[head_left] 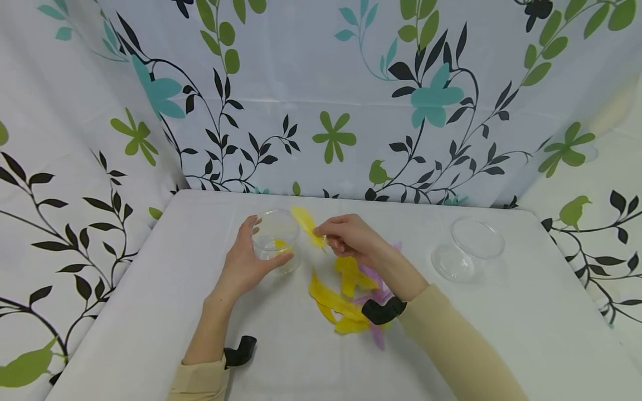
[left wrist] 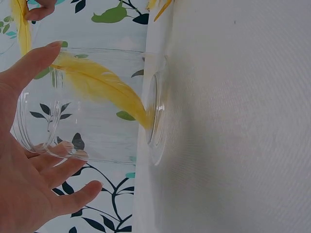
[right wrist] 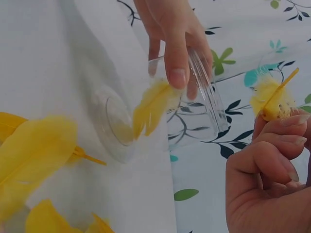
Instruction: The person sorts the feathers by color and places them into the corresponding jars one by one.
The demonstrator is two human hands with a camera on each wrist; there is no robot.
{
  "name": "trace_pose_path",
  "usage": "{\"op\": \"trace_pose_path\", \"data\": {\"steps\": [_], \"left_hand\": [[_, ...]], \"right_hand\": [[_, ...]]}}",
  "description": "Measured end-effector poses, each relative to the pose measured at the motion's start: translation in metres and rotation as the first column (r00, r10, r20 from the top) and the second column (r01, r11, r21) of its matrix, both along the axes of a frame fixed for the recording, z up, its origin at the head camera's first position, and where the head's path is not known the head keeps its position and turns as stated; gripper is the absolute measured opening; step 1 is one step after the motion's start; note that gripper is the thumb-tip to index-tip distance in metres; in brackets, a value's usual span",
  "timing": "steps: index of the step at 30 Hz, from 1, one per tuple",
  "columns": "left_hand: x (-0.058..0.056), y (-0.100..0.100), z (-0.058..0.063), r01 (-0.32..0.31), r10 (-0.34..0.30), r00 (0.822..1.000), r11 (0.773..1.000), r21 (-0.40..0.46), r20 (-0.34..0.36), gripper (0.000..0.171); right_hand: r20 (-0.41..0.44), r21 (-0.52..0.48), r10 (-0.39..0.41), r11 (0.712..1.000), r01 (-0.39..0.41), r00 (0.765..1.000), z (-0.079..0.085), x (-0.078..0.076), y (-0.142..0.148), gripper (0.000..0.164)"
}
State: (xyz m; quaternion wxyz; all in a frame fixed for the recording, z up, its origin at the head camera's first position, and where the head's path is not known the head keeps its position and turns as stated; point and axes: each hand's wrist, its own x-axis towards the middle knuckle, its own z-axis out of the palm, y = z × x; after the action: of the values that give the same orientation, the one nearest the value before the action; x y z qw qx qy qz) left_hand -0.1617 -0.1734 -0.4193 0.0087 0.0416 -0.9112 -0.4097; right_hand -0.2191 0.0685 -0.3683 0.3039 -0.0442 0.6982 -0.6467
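Yellow feather [head_left: 305,224] was near the centre of the head view, pinched by the right hand [head_left: 357,238]. Just left of it, the left hand [head_left: 248,264] gripped a clear jar [head_left: 271,229] containing another feather [right wrist: 151,110]. Loose feathers [head_left: 331,298] lay below centre.

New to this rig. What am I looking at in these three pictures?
No robot here: these are a person's bare hands. The wide picture comes from a camera on the head, looking forward and down; the other two come from cameras on the left and right wrists, so the scene looks turned sideways. The left hand holds a clear container with a yellow feather inside. The right hand pinches another yellow feather beside it. On the white table lie loose yellow feathers and purple pieces, probably feathers too; a second clear container is off to the right.
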Motion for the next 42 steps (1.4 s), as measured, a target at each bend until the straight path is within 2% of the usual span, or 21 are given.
{"op": "trace_pose_path", "data": {"steps": [10, 18, 24, 33, 42], "left_hand": [[-0.002, 0.002, -0.001, 0.013, -0.013, 1.000, 1.000, 0.002, -0.010, 0.118], [-0.002, 0.004, -0.001, 0.026, -0.025, 0.999, 1.000, 0.011, -0.019, 0.115], [-0.001, 0.004, -0.001, 0.026, -0.025, 0.999, 1.000, 0.011, -0.027, 0.114], [0.000, 0.003, -0.001, 0.024, -0.023, 0.999, 1.000, 0.006, -0.041, 0.112], [0.001, 0.000, -0.001, 0.014, -0.013, 0.999, 1.000, 0.004, -0.035, 0.112]], "right_hand": [[0.013, -0.039, 0.010, 0.999, -0.010, 1.000, -0.002, -0.005, -0.020, 0.018], [0.027, 0.007, -0.012, 1.000, 0.012, 1.000, -0.007, -0.006, -0.035, 0.021], [-0.009, 0.049, -0.055, 0.997, 0.055, 0.998, -0.009, -0.006, -0.042, 0.023], [-0.059, 0.100, -0.078, 0.991, 0.084, 0.995, -0.010, -0.003, -0.048, 0.031], [-0.064, 0.072, -0.101, 0.992, 0.106, 0.993, -0.014, -0.002, -0.049, 0.034]]}}
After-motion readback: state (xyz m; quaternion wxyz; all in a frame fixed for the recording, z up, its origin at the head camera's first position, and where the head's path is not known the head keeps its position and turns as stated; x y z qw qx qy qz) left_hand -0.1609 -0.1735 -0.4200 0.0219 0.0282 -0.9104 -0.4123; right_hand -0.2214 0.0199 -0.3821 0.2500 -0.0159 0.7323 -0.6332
